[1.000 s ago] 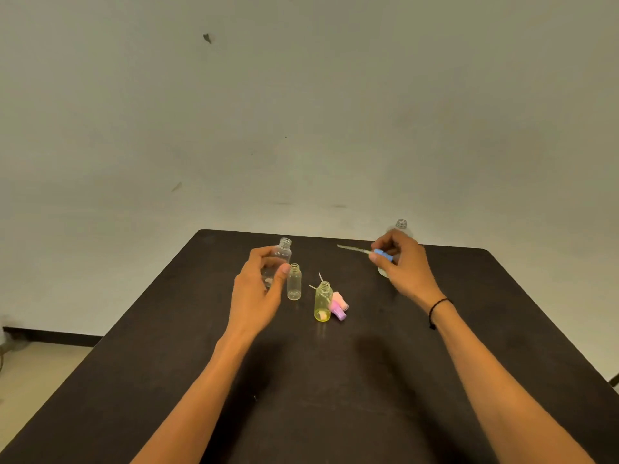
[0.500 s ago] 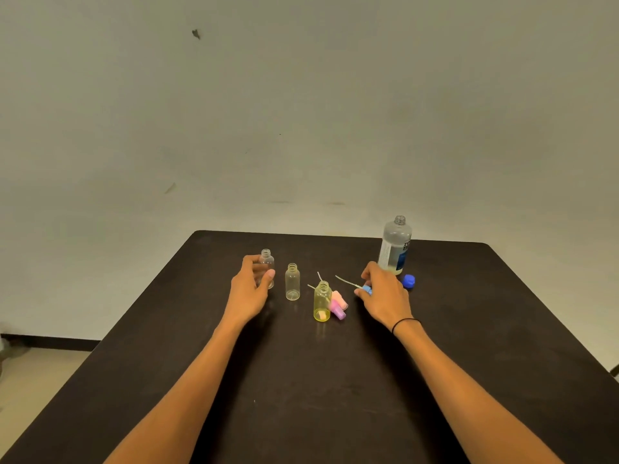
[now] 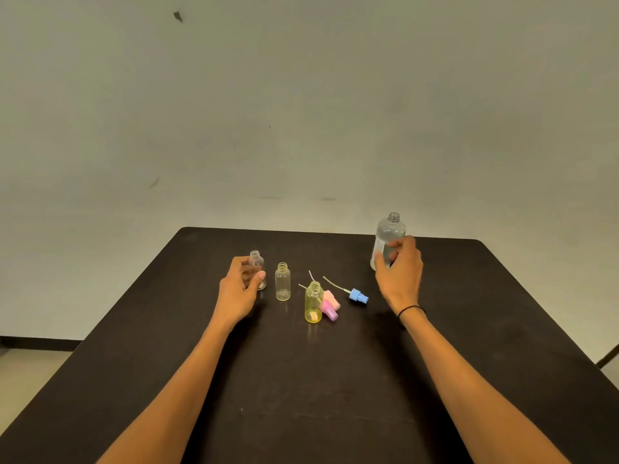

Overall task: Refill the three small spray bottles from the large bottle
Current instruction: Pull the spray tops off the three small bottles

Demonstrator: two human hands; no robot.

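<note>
Three small uncapped bottles stand on the dark table [image 3: 335,380]: a clear one [image 3: 257,264] at the left, a pale yellow one [image 3: 282,281] in the middle, a brighter yellow one [image 3: 313,302] nearer me. My left hand [image 3: 239,289] is wrapped around the clear small bottle. My right hand [image 3: 398,271] grips the large clear bottle [image 3: 388,232], which stands upright without a cap near the far right. A blue spray head [image 3: 358,295] with its thin tube lies on the table between the bottles and my right hand.
Two pink spray heads [image 3: 330,304] lie just right of the brighter yellow bottle. The table's far edge runs close behind the large bottle, with a plain wall beyond. A black band circles my right wrist [image 3: 411,309].
My right hand laid the blue spray head on the table and moved back right onto the large bottle. My left hand set the clear small bottle down and stays on it.
</note>
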